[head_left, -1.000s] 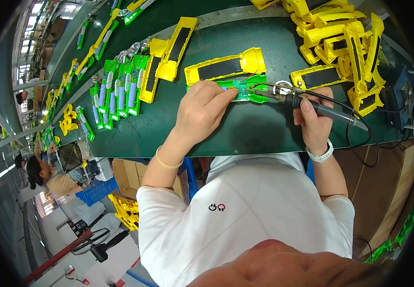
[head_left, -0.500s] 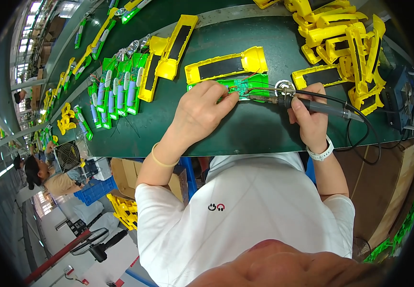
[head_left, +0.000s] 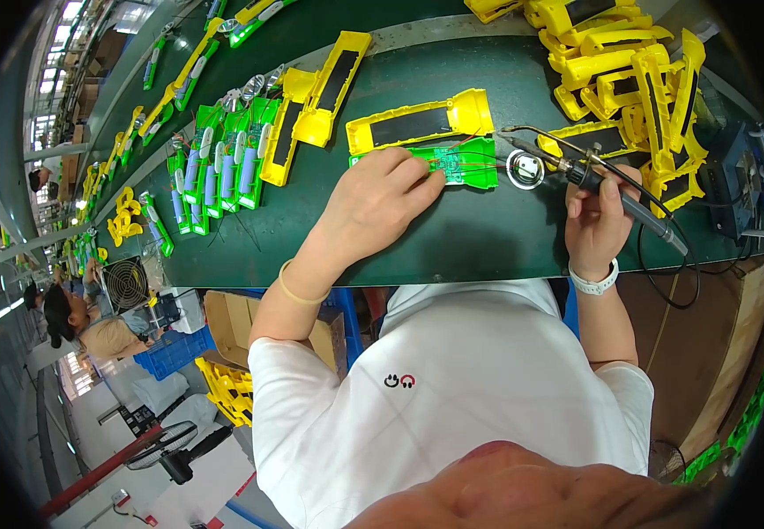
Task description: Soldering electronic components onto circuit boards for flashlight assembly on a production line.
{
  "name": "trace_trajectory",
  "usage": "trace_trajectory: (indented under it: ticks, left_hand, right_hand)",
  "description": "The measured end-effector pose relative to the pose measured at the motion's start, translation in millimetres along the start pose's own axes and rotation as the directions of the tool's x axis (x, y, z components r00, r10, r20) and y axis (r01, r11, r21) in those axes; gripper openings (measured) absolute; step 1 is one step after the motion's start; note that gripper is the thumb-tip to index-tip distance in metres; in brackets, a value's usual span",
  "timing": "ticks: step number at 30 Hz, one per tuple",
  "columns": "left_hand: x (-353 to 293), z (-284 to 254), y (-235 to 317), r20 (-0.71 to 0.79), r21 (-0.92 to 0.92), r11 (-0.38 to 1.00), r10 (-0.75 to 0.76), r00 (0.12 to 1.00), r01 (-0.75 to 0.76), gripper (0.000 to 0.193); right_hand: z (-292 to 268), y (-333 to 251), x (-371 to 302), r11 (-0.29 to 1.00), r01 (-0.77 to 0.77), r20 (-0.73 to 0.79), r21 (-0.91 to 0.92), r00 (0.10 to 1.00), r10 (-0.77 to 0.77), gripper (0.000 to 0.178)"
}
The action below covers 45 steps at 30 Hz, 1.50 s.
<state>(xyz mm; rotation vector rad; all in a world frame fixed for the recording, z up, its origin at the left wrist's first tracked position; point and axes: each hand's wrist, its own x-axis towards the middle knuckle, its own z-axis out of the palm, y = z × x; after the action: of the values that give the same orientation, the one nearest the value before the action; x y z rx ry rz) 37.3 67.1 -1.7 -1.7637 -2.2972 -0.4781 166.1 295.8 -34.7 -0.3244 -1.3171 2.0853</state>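
My left hand (head_left: pixel 380 196) lies over the left part of a green plastic housing (head_left: pixel 484 173), its fingers closed on it; the fingertips' exact grip is hidden. Beside those fingers a small green circuit board (head_left: pixel 449 162) with thin red and dark wires sits in the housing. In my right hand (head_left: pixel 600 222) is a soldering iron (head_left: pixel 636 210), with a thin curved metal tube alongside its tip. The tip points left, above a round silvery reflector (head_left: pixel 525 169) at the housing's right end, apart from the board. A yellow casing (head_left: pixel 479 110) with a black panel lies just behind the housing.
Two joined yellow casings (head_left: pixel 311 128) lie at left, beside a row of green housings with blue-violet cells (head_left: pixel 248 172). Yellow casings (head_left: pixel 611 35) are heaped at far right, near a dark blue box (head_left: pixel 727 181). The iron's black cable (head_left: pixel 695 282) loops over the table edge.
My right hand has drawn the soldering iron to the right, away from the circuit board, and the tip is now raised clear of it. My left hand stays nearly in place on the housing.
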Motion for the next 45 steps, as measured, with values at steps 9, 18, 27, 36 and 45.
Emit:
trace_trajectory:
  ticks: [9,18,27,36,45]
  left_hand:
    - [47.1,32.6,17.4,-0.211,-0.247,0.942,-0.279,0.937,0.225,0.021]
    - [40.2,48.2,18.9,-0.137,-0.305,0.845,-0.494,0.858,0.438,0.010]
    - [27.4,25.2,-2.4,0.036,-0.355,0.852,-0.398,0.917,0.384,0.007]
    - [23.0,14.7,1.6,0.117,-0.354,0.838,-0.401,0.909,0.415,0.009]
    - [20.2,19.1,-0.9,0.062,-0.279,0.922,-0.263,0.963,0.269,0.014]
  right_hand:
    - [2.3,0.1,2.7,0.998,0.056,-0.053,0.038,0.997,-0.054,0.019]
    - [0.5,-4.4,3.4,0.998,0.061,-0.045,0.035,0.997,-0.059,0.018]
    - [-7.7,-6.0,2.7,1.000,0.011,0.065,0.005,0.998,-0.012,0.019]
    - [-0.5,-0.3,-1.0,0.968,-0.121,0.234,-0.221,0.957,0.174,0.021]
    - [-0.4,3.9,-1.1,0.948,-0.095,0.251,-0.304,0.952,0.175,0.023]
